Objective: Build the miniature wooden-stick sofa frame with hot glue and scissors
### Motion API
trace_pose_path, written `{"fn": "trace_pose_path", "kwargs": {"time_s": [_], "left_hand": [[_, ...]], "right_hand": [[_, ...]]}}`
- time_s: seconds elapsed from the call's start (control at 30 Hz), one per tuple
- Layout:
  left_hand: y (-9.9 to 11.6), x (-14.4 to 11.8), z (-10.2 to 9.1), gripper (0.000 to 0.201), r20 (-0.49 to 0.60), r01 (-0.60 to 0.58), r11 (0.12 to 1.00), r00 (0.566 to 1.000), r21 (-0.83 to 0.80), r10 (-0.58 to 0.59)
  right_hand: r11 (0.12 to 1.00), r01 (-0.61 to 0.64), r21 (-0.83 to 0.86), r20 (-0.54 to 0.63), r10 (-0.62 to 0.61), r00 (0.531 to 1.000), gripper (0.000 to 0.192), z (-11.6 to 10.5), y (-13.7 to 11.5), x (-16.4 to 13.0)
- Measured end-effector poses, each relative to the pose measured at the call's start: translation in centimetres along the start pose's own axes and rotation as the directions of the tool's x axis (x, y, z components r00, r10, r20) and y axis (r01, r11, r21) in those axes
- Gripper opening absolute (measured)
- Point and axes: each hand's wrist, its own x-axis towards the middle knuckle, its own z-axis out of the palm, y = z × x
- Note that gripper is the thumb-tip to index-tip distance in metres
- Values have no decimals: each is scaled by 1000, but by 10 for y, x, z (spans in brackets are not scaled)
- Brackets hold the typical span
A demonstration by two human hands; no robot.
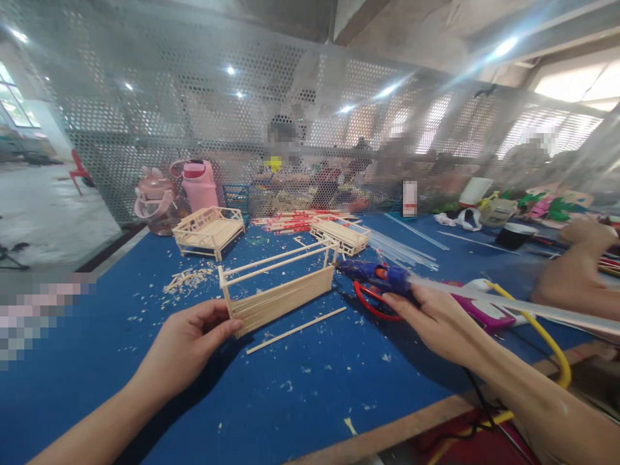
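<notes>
My left hand pinches the near left corner of a small wooden stick frame, which stands on its long side with a solid slatted panel low down and open rails above. In my right hand is a blue hot glue gun, a long clear glue stick running out of its back. Its nozzle is at the frame's far right upright; whether it touches, I cannot tell. One loose wooden stick lies in front of the frame. Red-handled scissors rest beneath the glue gun, partly hidden.
Behind the frame are a finished-looking miniature wooden bench, another slatted wooden piece, red-tipped sticks and clear glue sticks. Wood chips litter the blue table. Pink bottles stand back left. Another person's arm reaches in at right.
</notes>
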Motion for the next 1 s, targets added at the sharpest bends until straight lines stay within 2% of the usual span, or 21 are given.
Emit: {"fn": "trace_pose_path", "kwargs": {"time_s": [0.27,0.43,0.57,0.7,0.77,0.87,0.93,1.0], "left_hand": [[0,-1,0,25,6,-29,997,1000,64,29],[2,-1,0,24,1,-36,997,999,65,36],[1,-1,0,28,-8,-19,998,1000,66,19],[-2,0,0,33,-24,-3,999,1000,50,4],[-2,0,0,33,-31,-7,999,999,43,8],[1,2,0,36,-48,23,999,999,-32,-24],[5,3,-2,38,-66,66,989,995,-133,-76],[9,4,-4,38,-74,120,964,987,-239,-142]], "right_hand": [[996,44,-74,-71,-49,996,27,0,2,-1],[992,38,-121,-54,-45,997,28,-3,3,-2],[986,57,-157,-35,-63,997,27,-7,6,-5],[990,22,-137,-91,-35,995,28,-11,9,-9],[997,-50,-64,-139,41,989,29,-12,9,-10],[956,-255,145,-185,279,942,29,-10,5,-5],[854,-336,398,-111,408,906,31,-5,0,4],[670,-359,650,18,458,889,32,2,-5,16]]}}
